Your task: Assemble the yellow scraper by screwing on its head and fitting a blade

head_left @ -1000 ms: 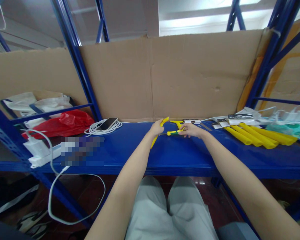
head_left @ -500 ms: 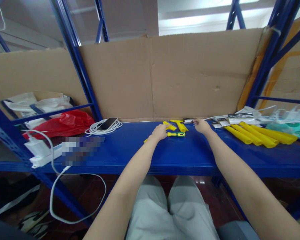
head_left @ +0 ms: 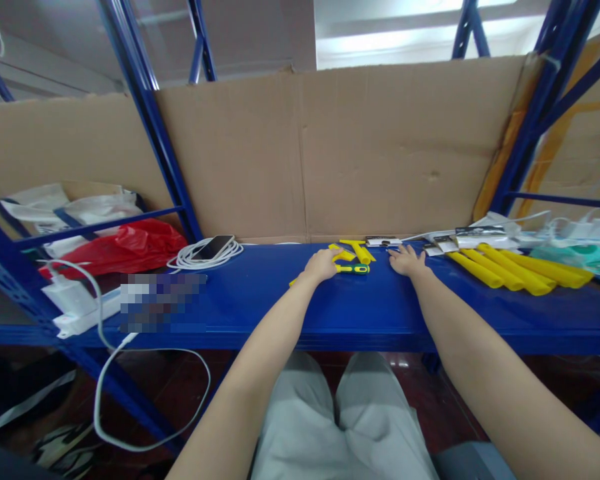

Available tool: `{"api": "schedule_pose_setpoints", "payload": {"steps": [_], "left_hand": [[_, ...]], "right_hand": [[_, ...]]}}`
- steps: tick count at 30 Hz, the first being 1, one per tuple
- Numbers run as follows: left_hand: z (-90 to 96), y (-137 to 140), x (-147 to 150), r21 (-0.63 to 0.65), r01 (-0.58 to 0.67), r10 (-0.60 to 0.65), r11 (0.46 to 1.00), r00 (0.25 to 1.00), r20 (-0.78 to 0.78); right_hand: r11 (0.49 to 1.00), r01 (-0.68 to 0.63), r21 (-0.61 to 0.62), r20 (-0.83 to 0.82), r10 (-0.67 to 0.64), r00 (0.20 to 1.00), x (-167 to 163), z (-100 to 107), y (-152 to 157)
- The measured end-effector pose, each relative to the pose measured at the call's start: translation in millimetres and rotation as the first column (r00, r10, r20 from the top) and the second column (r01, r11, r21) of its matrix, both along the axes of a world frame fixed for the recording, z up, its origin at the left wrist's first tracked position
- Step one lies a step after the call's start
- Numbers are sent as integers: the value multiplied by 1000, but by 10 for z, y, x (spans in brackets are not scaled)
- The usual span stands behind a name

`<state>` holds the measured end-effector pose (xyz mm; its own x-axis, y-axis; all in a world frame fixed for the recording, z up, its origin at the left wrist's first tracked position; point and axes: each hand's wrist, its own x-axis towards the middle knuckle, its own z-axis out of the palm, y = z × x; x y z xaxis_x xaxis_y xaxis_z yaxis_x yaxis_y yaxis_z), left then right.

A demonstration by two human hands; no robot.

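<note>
My left hand (head_left: 323, 265) is closed over a yellow plastic handle (head_left: 344, 253) at the middle of the blue shelf; one end shows past the fingers, and a bit of yellow appears by the wrist. Beside those fingers lies a screwdriver (head_left: 354, 269) with a green and yellow grip, its shaft hidden. Just beyond is a T-shaped yellow plastic piece (head_left: 362, 252). My right hand (head_left: 408, 261) rests low over the shelf with its fingers spread. A tiny item near its thumb is too small to make out. Behind it sits a flat black-and-white piece (head_left: 383, 242).
Several yellow tapered handles (head_left: 513, 268) lie at the right beside white-and-black pieces (head_left: 483, 237). On the left are a phone (head_left: 215, 247) on a coiled white cable, a red plastic bag (head_left: 125, 247) and a power strip (head_left: 87, 320). A cardboard panel (head_left: 380, 153) closes the back.
My right hand has gone from bunched fingers to spread ones and lowered slightly toward the shelf. The left hand keeps its hold, almost unmoved. The camera view has shifted a little.
</note>
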<state>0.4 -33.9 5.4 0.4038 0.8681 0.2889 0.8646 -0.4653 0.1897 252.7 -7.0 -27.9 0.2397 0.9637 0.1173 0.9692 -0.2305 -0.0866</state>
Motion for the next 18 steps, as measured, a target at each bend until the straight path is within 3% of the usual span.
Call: {"api": "schedule_pose_setpoints", "payload": {"steps": [5,12,18], "left_hand": [[12,-28,11,-1,-19,19,1000,1000,-1],[-2,-2,10,-12,-17,17,1000,1000,11],[-22,13,13,-6,-12,13,1000,1000,17]], "right_hand": [[999,-51,9,11,51,999,6,30,82],[987,-113,111,43,109,993,23,11,109],[993,-97,61,-16,98,995,-29,48,52]]}}
